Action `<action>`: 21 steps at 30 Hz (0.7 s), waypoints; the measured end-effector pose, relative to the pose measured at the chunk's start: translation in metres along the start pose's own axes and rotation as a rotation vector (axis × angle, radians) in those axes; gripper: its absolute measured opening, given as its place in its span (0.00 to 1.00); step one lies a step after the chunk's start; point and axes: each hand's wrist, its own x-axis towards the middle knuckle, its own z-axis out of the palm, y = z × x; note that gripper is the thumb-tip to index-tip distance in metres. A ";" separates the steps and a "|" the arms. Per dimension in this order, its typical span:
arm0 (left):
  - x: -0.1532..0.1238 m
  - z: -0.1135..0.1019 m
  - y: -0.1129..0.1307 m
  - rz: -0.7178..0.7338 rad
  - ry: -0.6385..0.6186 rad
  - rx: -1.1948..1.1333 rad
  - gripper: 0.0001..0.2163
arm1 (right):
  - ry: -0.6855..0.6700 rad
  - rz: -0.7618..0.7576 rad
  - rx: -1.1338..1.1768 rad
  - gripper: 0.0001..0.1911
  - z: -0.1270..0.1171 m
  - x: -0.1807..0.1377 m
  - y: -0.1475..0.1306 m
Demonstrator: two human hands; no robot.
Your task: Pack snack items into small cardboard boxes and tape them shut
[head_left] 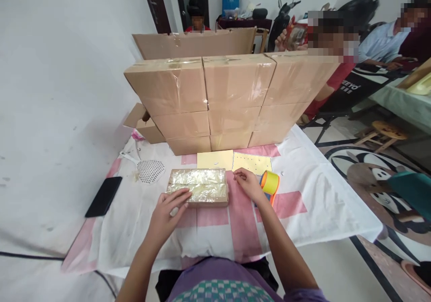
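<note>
A shallow cardboard box (198,188) lined with clear plastic lies on the cloth-covered table (319,203) in front of me. My left hand (168,210) rests on its near left corner with the fingers spread. My right hand (247,184) hovers just right of the box, thumb and forefinger pinched on something too small to name. A roll of tape in an orange dispenser (270,184) stands right beside that hand. Two pale yellow cards (234,161) lie behind the box, the right one dotted with small marks.
A wall of taped cardboard boxes (222,99) closes off the back of the table. A black phone (103,196) and a mesh swatter (148,170) lie at the left. Other people sit beyond the boxes and at the right; a wooden stool (384,133) stands on the floor.
</note>
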 end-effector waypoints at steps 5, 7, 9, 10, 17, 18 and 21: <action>-0.010 -0.015 -0.017 0.080 -0.006 0.028 0.15 | 0.052 0.033 -0.235 0.10 0.016 -0.007 0.013; -0.018 -0.021 -0.022 0.105 0.001 0.048 0.15 | 0.056 0.035 -0.306 0.12 0.024 0.001 0.015; -0.026 -0.026 -0.026 0.093 0.019 0.072 0.16 | 0.054 0.036 -0.394 0.16 0.031 0.014 0.016; -0.029 -0.026 -0.026 0.082 0.031 0.084 0.15 | 0.052 0.038 -0.452 0.18 0.035 0.022 0.016; -0.034 -0.018 -0.028 0.057 0.075 0.123 0.15 | -0.030 0.012 -0.682 0.15 0.064 0.057 0.015; -0.034 -0.017 -0.029 0.062 0.070 0.125 0.16 | -0.030 0.003 -0.693 0.15 0.067 0.057 0.016; -0.031 -0.016 -0.031 0.069 0.067 0.130 0.16 | -0.018 -0.028 -0.707 0.16 0.071 0.055 0.020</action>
